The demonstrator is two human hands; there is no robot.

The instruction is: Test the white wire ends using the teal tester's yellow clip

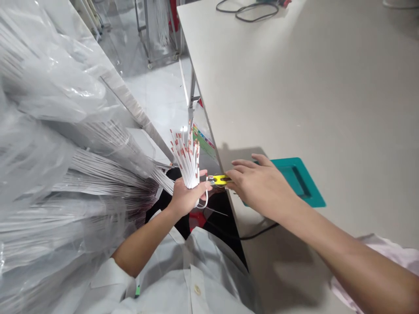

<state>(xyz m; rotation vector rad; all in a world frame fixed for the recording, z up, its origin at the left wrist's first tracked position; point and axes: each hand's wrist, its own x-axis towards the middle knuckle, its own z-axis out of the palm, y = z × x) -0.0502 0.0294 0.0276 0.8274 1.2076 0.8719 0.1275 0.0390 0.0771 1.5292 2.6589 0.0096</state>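
My left hand (186, 197) is closed round a bundle of thin white wires with red tips (187, 158), held upright just off the table's left edge. A loop of white wire hangs below that fist. My right hand (258, 183) lies over the table edge, fingers pinched on a small yellow tool (220, 179) that touches the bundle's base. Beside the right hand sits a teal tray (303, 183).
Large bundles of white wires in clear plastic bags (65, 144) fill the left side. The pale table (310, 87) runs to the right, with a black cable (252, 11) coiled at its far end. Another black cable (258, 233) runs under my right wrist. A metal rack (157, 30) stands on the floor beyond.
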